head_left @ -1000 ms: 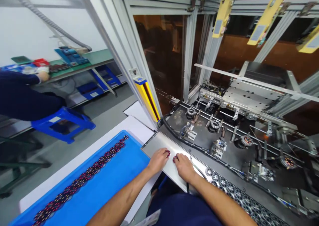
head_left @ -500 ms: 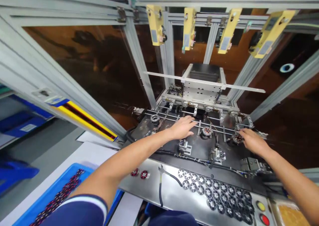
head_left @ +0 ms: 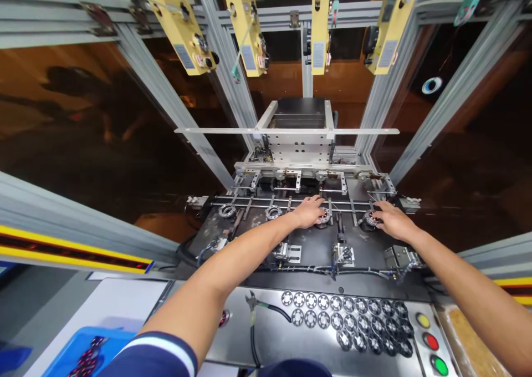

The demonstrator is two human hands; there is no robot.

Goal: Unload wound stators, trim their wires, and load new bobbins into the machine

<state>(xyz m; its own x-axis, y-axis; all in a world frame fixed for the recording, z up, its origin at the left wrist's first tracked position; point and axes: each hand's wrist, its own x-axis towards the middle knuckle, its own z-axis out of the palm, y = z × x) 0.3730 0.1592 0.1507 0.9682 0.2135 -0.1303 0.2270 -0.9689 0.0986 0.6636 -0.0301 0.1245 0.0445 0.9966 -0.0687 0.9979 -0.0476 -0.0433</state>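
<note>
Both my arms reach into the machine over its black fixture plate (head_left: 316, 249). My left hand (head_left: 308, 211) has its fingers curled round a copper-wound stator (head_left: 323, 217) that sits on the third fixture from the left. Fingers of my right hand (head_left: 391, 221) close on another wound stator (head_left: 371, 217) on the fixture furthest right. Two fixtures to the left, one (head_left: 227, 210) and the other (head_left: 273, 213), hold only bare rings. A red stator (head_left: 225, 317) lies on the steel shelf beside my left forearm.
Several round metal parts (head_left: 344, 319) lie in rows on the steel shelf (head_left: 236, 344), with cutters (head_left: 251, 300) to their left. Yellow (head_left: 423, 320), red (head_left: 431, 341) and green (head_left: 439, 364) buttons sit at right. A blue tray (head_left: 70, 357) with stators is lower left. Yellow units (head_left: 320, 27) hang overhead.
My view swung right from the blue tray to the machine. Both hands left the steel shelf, reached in over the fixtures, and now close on two stators there.
</note>
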